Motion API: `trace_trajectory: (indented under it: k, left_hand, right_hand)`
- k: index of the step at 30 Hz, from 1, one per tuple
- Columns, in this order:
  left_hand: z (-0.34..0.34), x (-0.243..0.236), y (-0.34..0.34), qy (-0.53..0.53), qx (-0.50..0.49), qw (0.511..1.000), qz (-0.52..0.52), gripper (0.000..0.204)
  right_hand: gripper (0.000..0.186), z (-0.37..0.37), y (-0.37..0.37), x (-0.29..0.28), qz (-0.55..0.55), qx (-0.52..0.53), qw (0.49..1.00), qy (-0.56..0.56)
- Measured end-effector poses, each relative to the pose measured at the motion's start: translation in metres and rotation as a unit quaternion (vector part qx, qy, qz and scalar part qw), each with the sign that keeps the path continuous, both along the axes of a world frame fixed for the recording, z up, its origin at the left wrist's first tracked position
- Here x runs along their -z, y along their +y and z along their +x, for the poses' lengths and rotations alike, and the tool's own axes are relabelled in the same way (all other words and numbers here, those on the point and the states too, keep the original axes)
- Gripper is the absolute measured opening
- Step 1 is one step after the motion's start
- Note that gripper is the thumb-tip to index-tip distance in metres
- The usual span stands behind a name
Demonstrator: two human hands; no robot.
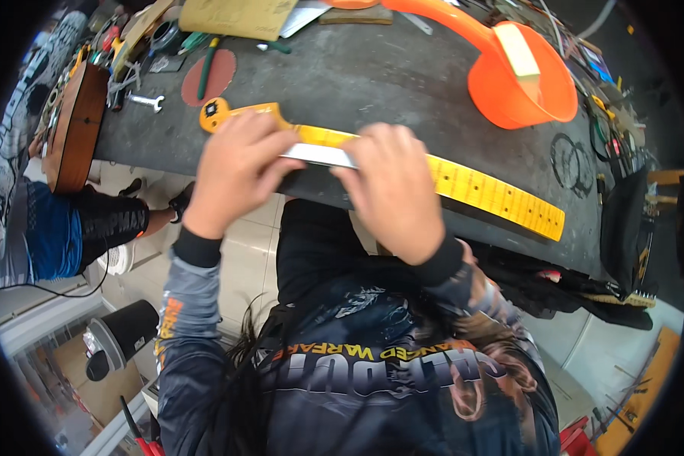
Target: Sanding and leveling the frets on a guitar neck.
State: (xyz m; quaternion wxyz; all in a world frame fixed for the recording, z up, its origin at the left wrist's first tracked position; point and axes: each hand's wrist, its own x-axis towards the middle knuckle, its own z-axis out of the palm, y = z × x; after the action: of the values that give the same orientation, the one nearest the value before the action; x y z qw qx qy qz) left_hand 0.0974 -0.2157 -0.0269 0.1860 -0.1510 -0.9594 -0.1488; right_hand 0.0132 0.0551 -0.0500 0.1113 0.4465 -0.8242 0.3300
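A yellow guitar neck point(465, 181) lies aslant, a pale bar point(321, 155) alongside.

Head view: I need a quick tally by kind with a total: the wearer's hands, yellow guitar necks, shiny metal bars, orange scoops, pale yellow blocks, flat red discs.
Hands: 2 (left hand, right hand)
Yellow guitar neck: 1
Shiny metal bar: 1
Orange scoop: 1
Pale yellow block: 1
Flat red disc: 1
Total: 7

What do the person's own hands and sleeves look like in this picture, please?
The left hand and right hand wear no gloves. Each long sleeve ends in a plain black cuff. The left sleeve is patterned grey and dark, with orange lettering down its outer side. The right sleeve carries a mottled print with grey and brownish patches.
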Motion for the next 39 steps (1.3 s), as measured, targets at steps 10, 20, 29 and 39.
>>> trace_trajectory:
  k: [10, 20, 29, 39]
  left_hand:
    - [-0.08, 0.02, 0.249, 0.05, 0.085, 0.994, 0.047, 0.011]
    - [-0.055, 0.006, 0.106, 0.012, 0.073, 0.996, 0.057, 0.031]
    - [-0.052, 0.002, 0.099, -0.01, 0.039, 0.997, 0.062, 0.028]
    - [-0.107, 0.03, 0.254, 0.068, 0.086, 0.991, 0.075, 0.013]
  right_hand:
    - [0.031, -0.043, 0.259, -0.016, 0.043, 0.111, 0.986, -0.113]
    - [0.03, -0.033, 0.114, -0.003, -0.018, 0.043, 0.999, -0.002]
    - [0.023, -0.039, 0.093, -0.004, -0.017, 0.028, 0.999, -0.033]
    - [0.024, -0.063, 0.257, -0.02, 0.036, 0.131, 0.981, -0.141]
